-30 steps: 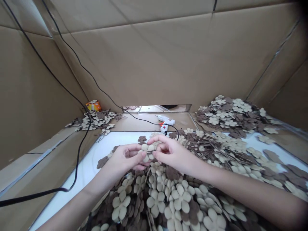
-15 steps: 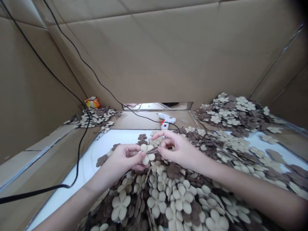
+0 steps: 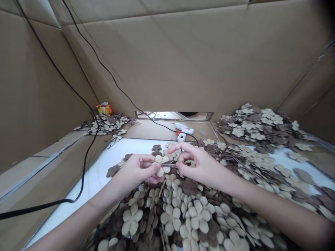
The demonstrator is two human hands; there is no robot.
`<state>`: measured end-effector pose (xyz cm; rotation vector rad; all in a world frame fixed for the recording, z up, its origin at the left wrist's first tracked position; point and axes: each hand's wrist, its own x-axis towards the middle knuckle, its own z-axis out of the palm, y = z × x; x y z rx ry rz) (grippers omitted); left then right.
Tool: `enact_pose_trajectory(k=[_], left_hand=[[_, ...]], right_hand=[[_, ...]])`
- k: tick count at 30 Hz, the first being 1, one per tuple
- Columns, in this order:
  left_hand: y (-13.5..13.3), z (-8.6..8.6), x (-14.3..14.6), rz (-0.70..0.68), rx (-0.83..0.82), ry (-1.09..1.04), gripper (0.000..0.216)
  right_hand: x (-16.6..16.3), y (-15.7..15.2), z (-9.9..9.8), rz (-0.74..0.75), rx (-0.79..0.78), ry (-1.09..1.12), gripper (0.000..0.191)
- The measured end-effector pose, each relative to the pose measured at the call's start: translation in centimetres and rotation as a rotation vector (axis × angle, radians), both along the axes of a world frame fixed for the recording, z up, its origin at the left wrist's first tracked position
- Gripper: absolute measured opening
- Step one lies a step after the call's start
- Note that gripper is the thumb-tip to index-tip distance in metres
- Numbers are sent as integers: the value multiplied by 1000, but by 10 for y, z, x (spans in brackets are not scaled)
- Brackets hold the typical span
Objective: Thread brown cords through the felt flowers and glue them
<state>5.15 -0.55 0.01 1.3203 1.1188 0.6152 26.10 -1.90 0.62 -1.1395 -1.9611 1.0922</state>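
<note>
My left hand (image 3: 137, 169) pinches a beige felt flower (image 3: 160, 164) above the pile of beige and brown felt flowers (image 3: 188, 209). My right hand (image 3: 200, 164) is closed in a pinch on a thin dark clip-like strip (image 3: 170, 165) that reaches from its fingertips to the flower's middle. Both hands hover just over the near pile on the white table (image 3: 104, 170).
A white glue gun (image 3: 183, 130) lies behind the hands, its black cable (image 3: 83, 164) running left and up the cardboard wall (image 3: 170, 62). More flower heaps lie at the back right (image 3: 256, 125) and back left (image 3: 104, 126), by an orange box (image 3: 104, 109).
My right hand has drawn a little to the right, so the dark strip now shows between it and the flower. The left hand has kept its hold.
</note>
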Motion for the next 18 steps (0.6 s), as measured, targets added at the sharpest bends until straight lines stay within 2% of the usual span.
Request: enact_pose_trajectory(k=[10, 18], left_hand=[[4, -10, 0, -2, -1, -27, 43], [5, -8, -4, -46, -56, -53, 35]], right_hand=[[0, 4, -10, 17, -20, 16, 30], [0, 6, -11, -2, -22, 0, 31]])
